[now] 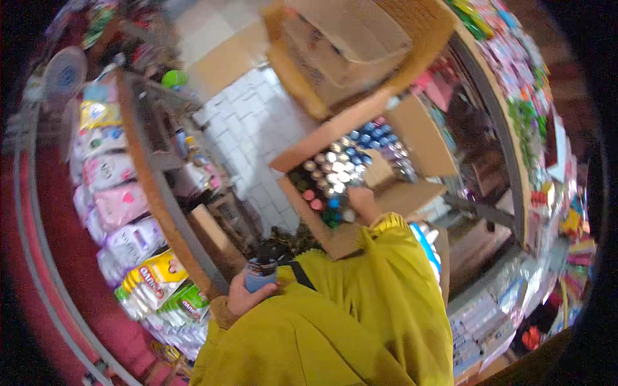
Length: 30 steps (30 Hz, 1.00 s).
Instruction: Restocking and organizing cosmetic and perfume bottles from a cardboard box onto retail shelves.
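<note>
My left hand [248, 294] is closed around a blue container with a dark top [260, 275], close to my body at the lower middle. My right hand [363, 200] reaches into an open cardboard box [318, 137] filled with many small capped containers [338, 169]. Their caps are silver, dark blue, red and green. The fingers of that hand are blurred among the caps, so whether they grip one cannot be told. A cardboard piece [379, 171] stands inside the box, beside the caps.
A shelf edge [159, 193] with packs of wipes [154, 277] curves along the left. Beyond the box stands a chair [299, 91] bearing another cardboard box [357, 29]. Light tiled floor [251, 130] shows between. Shelves of packaged goods [512, 62] line the right.
</note>
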Tool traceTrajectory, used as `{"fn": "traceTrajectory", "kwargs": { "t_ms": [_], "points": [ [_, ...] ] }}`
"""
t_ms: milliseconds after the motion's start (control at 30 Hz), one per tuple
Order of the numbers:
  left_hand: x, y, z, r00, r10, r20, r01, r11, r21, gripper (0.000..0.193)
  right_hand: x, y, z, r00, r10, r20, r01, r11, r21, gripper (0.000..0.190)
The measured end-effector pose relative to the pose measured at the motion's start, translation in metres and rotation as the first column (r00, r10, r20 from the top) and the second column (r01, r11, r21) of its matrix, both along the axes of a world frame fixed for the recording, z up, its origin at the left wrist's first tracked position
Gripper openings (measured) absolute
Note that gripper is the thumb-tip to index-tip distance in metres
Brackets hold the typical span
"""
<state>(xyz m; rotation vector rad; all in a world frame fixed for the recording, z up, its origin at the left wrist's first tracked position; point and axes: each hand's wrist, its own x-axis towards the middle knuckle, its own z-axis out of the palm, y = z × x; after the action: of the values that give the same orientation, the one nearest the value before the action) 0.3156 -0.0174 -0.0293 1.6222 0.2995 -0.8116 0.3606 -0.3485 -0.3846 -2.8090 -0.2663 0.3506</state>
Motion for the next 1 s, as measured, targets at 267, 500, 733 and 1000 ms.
{"fn": "traceTrajectory", "kwargs": {
  "t_ms": [267, 500, 733, 1000],
  "points": [
    [-0.036, 0.024, -0.008, 0.982, 0.188, -0.003, -0.188, 0.979, -0.082, 0.038, 0.010, 0.016, -0.001, 0.987, -0.034, -0.157, 0.011, 0.989, -0.146, 0.015],
    [-0.036, 0.017, 0.001, 0.970, 0.238, -0.058, -0.244, 0.956, -0.163, 0.037, 0.006, 0.006, -0.012, 0.992, 0.124, 0.014, -0.113, 0.938, -0.327, 0.010],
    [-0.042, 0.021, -0.013, 0.974, 0.227, 0.006, -0.221, 0.951, -0.216, 0.040, 0.030, -0.020, 0.058, 0.966, 0.231, -0.116, -0.244, 0.963, -0.114, 0.022],
    [-0.028, 0.039, 0.012, 0.862, 0.505, -0.043, -0.444, 0.712, -0.544, 0.062, 0.092, -0.009, 0.283, 0.919, 0.161, -0.361, 0.222, 0.545, 0.808, 0.024]
  ]
}}
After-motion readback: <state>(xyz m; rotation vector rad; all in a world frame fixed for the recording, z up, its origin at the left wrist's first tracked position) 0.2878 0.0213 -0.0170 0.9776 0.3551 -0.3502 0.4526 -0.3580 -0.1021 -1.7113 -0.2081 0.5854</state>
